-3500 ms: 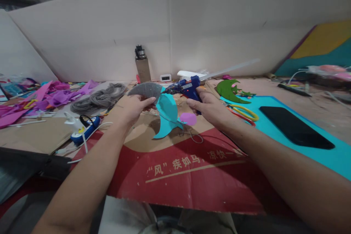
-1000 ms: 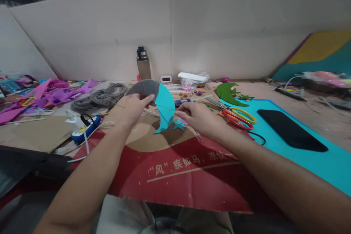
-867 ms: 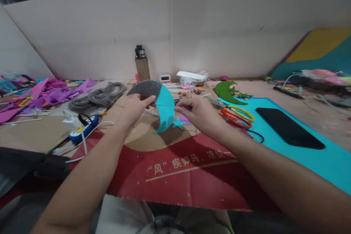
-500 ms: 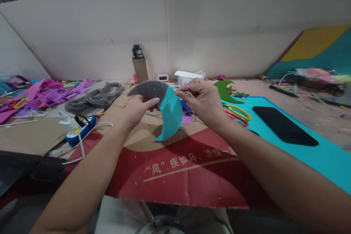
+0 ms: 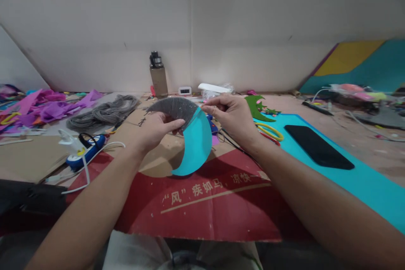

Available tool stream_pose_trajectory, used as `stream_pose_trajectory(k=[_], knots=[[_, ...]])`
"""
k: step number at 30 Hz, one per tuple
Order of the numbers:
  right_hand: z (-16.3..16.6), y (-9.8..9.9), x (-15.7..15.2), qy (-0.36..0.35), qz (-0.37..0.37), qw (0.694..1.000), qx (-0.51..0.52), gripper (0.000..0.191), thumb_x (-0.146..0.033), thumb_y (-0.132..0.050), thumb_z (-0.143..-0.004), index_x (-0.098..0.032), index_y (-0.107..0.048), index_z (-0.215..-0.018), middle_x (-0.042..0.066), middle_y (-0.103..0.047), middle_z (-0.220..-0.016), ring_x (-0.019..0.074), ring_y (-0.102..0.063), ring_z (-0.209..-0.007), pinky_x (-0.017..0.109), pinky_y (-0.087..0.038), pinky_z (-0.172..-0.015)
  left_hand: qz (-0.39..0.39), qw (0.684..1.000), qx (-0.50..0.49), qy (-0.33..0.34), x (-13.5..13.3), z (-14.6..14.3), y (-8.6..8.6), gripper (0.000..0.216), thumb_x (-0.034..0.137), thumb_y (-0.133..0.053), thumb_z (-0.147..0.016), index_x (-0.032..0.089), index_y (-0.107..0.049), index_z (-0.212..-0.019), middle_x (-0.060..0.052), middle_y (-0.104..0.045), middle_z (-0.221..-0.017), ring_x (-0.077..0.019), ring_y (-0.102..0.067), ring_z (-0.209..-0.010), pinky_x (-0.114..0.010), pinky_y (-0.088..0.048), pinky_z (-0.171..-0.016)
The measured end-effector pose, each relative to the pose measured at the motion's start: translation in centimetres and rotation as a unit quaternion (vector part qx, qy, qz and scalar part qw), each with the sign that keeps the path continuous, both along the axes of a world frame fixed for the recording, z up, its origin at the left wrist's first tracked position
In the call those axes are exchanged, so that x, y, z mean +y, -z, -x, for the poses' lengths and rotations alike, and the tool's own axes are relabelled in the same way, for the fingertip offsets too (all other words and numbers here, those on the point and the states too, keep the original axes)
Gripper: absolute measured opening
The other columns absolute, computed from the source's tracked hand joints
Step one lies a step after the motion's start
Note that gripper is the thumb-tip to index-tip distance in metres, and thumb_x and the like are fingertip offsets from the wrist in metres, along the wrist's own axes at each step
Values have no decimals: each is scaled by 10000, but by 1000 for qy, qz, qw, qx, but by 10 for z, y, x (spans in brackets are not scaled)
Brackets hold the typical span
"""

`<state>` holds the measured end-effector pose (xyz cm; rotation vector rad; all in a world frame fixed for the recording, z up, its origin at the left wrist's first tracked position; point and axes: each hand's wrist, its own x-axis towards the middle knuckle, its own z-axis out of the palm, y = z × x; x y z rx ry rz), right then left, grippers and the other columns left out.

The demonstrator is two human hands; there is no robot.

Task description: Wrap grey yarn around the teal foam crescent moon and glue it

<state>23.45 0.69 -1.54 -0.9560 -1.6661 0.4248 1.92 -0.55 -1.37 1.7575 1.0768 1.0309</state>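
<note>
My left hand grips a teal crescent-shaped cutout by its upper half, which is wound with grey yarn. The crescent is held above the red and tan cardboard. My right hand is closed in a pinch at the crescent's top right edge, where the grey winding ends; the strand between its fingertips is too thin to see clearly.
A skein of grey yarn and purple felt scraps lie at the left, a blue glue gun nearer. Yellow scissors, a green felt shape, a black phone on a teal sheet and a bottle stand behind and right.
My right hand set down the blue glue gun, reached to the table, then rose to the crescent's top edge. The crescent has tilted and come a little nearer.
</note>
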Motion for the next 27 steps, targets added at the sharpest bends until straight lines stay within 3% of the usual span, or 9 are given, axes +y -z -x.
stream_pose_trajectory(k=[7,13,21,27], knots=[[-1,-6,-4,-36,28,999,-22,177,-326,-661,-763,-168,-732,-795,38,-663,-732,134,-538,-661,277,-410,-613,18,999,14,22,-5,-4,-7,226,360,-667,-720,140,-629,-687,-42,-611,-649,-144,-537,-610,-260,-420,-595],[-3,-7,-5,-89,81,993,-12,181,-326,-643,-771,-168,-727,-796,38,-678,-747,134,-566,-673,272,-428,-619,14,998,34,43,-2,2,-3,236,382,-672,-724,148,-654,-702,-60,-645,-696,-167,-568,-659,-267,-443,-627],[-3,-1,0,-148,174,973,-6,250,-405,-627,-771,-158,-621,-729,-42,-510,-553,57,-371,-472,216,-271,-459,22,999,13,38,2,1,1,258,397,-713,-683,161,-689,-786,-64,-670,-755,-178,-592,-686,-270,-466,-626],[-4,2,2,-102,215,970,44,249,-405,-614,-774,-170,-569,-703,-74,-374,-488,46,-256,-412,222,-186,-405,63,997,-15,47,5,-3,9,288,467,-657,-723,184,-634,-675,-37,-622,-625,-159,-573,-581,-286,-463,-582]])
